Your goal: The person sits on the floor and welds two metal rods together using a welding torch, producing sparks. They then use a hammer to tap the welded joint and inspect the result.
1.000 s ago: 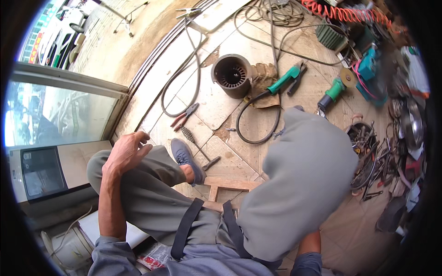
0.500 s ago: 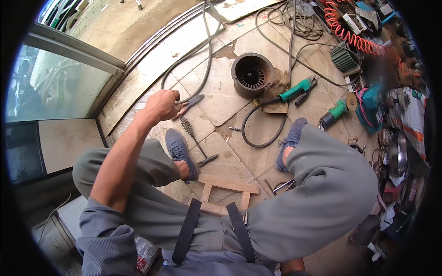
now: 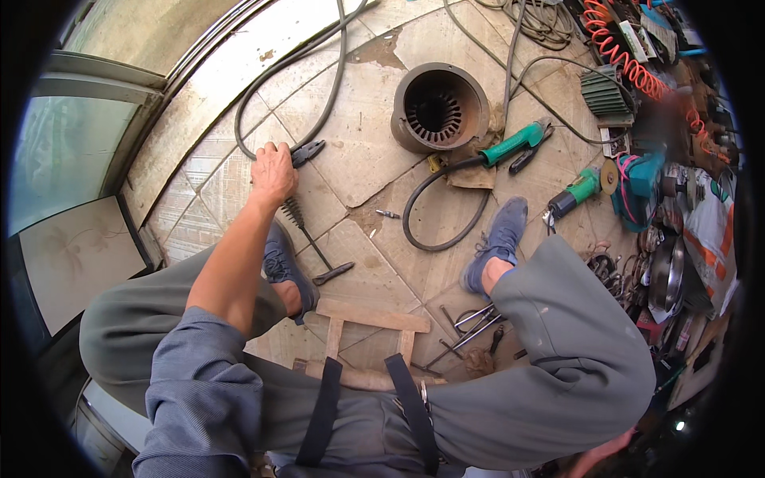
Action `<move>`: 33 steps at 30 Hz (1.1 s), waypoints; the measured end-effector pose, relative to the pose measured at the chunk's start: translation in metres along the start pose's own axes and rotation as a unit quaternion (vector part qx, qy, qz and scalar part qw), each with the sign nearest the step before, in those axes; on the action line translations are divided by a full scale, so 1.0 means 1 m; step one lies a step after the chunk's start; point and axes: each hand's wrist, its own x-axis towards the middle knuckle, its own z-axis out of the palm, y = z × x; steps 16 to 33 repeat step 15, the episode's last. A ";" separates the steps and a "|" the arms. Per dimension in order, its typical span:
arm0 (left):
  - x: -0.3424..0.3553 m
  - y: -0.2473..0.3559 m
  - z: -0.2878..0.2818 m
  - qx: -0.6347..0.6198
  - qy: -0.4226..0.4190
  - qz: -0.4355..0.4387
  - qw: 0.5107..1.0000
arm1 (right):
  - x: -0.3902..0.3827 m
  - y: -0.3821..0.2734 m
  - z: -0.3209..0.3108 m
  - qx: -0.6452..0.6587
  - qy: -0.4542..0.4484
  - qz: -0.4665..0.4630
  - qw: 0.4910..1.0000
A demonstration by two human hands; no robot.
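My left hand [image 3: 273, 171] reaches down to the floor with its back up, fingers curled over the handles of a pair of pliers. The dark jaws of the pliers [image 3: 309, 153] stick out to the right of the hand; the handles are hidden beneath it. Close under the hand lies a chipping hammer [image 3: 323, 259] with a coiled spring handle, the top of its coil partly covered. A black cable [image 3: 239, 119] loops past the fingers. Of my right arm only a blurred patch of skin shows at the lower edge; its fingers cannot be made out.
A hollow metal cylinder [image 3: 441, 111] with inner slots stands ahead. Right of it lies a green electrode holder [image 3: 510, 145] on its cable, then a green angle grinder [image 3: 580, 191]. A wooden stool [image 3: 374, 316] is between my legs, metal rods [image 3: 478, 323] beside it. Clutter lines the right.
My left hand has shifted onto the handles of the pliers, which lay uncovered in part before. The view has moved a little, showing more tools beside the stool.
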 end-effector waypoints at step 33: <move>0.006 -0.004 0.019 0.004 0.030 -0.006 1.000 | -0.003 -0.205 0.049 0.157 -0.171 -0.423 0.876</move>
